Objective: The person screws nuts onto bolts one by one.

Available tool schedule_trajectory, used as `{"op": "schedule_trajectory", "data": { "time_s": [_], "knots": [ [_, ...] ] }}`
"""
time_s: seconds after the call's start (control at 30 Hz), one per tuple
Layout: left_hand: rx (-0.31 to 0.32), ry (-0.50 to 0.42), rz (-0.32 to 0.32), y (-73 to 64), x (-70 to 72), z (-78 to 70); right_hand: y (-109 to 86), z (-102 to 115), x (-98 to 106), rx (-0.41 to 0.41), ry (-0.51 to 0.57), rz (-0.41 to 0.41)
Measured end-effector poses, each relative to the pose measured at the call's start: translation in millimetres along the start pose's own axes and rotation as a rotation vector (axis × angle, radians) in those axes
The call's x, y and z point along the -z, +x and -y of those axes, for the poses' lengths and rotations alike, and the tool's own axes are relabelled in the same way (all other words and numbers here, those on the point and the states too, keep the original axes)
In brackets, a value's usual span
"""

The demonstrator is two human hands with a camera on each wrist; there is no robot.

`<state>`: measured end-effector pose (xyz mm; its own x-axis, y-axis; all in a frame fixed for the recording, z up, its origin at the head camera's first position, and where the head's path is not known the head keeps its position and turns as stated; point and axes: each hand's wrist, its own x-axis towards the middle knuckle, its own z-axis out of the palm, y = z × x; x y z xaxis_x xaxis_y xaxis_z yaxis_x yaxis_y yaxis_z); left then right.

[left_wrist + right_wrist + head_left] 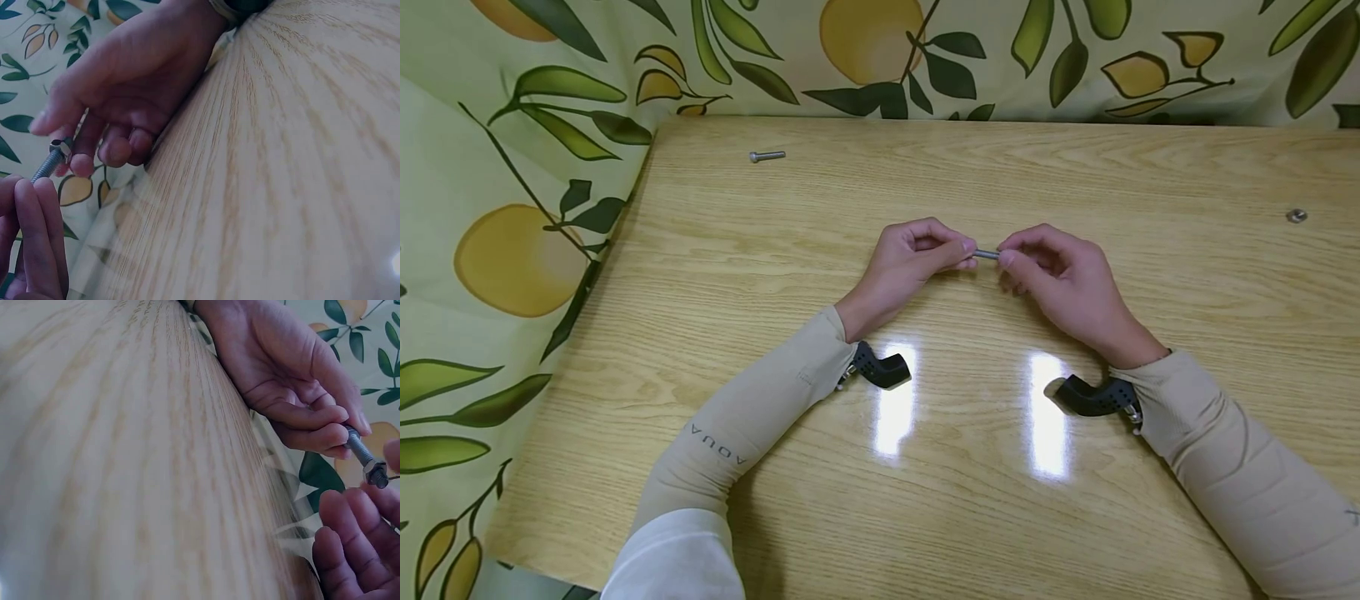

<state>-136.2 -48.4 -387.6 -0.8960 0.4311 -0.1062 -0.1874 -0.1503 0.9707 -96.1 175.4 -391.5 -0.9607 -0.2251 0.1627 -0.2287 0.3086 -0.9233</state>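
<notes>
My left hand (913, 260) pinches a metal bolt (987, 254) near its head, above the table. In the right wrist view the threaded shank (359, 449) points away from the left fingers, and a hex nut (375, 470) sits on it close to the tip. My right hand (1071, 282) is around that end, thumb and fingertips on either side of the nut. From the left wrist view, the right thumb (42, 123) looks slightly apart from the nut (60, 147). The left fingers cover the bolt's head end.
A second bolt (767, 156) lies on the wooden table (925, 500) at the back left. Another nut (1297, 216) lies on the right side. A curtain with fruit and leaf print (760, 50) hangs behind the table and along its left side.
</notes>
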Motion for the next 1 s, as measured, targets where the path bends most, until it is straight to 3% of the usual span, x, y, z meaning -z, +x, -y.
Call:
{"op": "schedule_trajectory", "data": {
  "time_s": [0.13, 0.33, 0.57, 0.87, 1.0],
  "knots": [
    [-0.001, -0.002, -0.001, 0.1, 0.1, 0.1, 0.2, -0.2, -0.6, 0.028, 0.058, 0.010],
    [-0.005, -0.002, -0.001, 0.2, 0.1, 0.0, 0.0, 0.7, -0.3, 0.003, -0.020, -0.006],
    [-0.006, 0.000, -0.005, 0.4, 0.3, 0.6, -0.5, -0.5, 0.2, 0.043, 0.048, 0.017],
    [-0.005, -0.003, -0.010, 1.2, 0.2, 1.7, -0.8, 0.3, -0.1, -0.019, -0.019, -0.002],
    [-0.004, 0.005, -0.011, 1.1, 0.3, 1.7, -0.9, -0.5, -0.3, 0.010, 0.008, 0.006]
  ]
}}
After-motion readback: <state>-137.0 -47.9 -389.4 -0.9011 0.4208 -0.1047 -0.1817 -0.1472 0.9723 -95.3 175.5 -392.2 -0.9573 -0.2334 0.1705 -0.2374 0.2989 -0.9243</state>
